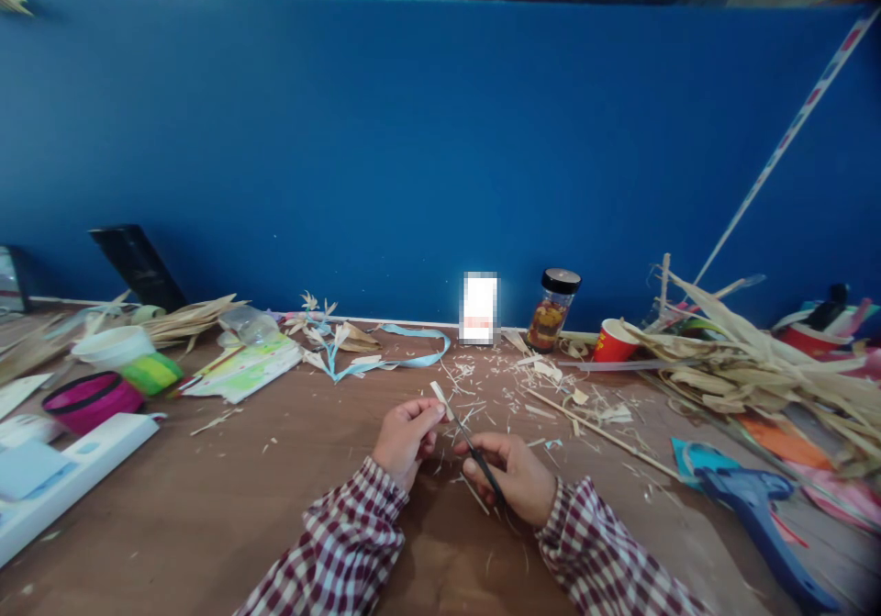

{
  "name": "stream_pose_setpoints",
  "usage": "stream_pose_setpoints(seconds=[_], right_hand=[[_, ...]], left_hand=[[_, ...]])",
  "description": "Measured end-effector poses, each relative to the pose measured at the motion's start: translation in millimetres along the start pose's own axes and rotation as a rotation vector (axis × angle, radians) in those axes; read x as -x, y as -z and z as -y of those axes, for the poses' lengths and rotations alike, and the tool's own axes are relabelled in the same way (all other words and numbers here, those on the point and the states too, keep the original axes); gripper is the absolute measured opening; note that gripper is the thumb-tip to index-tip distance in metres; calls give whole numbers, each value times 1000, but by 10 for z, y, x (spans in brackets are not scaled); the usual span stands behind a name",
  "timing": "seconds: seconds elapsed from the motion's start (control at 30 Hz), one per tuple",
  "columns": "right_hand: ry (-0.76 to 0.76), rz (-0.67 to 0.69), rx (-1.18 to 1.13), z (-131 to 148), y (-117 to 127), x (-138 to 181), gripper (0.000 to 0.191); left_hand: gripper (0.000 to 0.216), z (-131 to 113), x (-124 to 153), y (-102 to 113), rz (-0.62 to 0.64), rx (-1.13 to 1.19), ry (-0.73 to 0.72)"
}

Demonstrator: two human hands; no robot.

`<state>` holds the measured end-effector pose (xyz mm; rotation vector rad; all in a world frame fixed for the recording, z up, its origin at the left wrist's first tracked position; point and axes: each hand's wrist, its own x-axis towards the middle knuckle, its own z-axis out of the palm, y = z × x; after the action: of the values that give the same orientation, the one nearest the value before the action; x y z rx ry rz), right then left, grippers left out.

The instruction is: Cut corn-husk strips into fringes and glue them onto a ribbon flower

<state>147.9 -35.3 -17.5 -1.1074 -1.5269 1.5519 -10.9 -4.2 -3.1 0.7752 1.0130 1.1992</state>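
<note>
At the near middle of the table (206,506), the left hand (406,437) pinches a pale strip (439,397) in its fingertips, tilted up, seemingly to offer its end to the blades. The right hand (518,480) is closed round small scissors (474,451), tips at the strip. Shavings (474,373) litter the wood beyond, and a glue gun (750,501) lies off to the right.

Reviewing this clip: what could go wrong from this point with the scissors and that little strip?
1. The scissors in the right hand point toward the left hand, which pinches the pale strip. A slip could nick a fingertip.
2. A cut-off piece may vanish among the scraps littering the table.
</note>
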Motion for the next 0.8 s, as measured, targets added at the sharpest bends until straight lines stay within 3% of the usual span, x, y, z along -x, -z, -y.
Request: stream_pose_setpoints(seconds=[0.8], right_hand=[[10,-16,-12,-36,7,-2,35]], left_hand=[[21,49,1,-12,30,-22,9]])
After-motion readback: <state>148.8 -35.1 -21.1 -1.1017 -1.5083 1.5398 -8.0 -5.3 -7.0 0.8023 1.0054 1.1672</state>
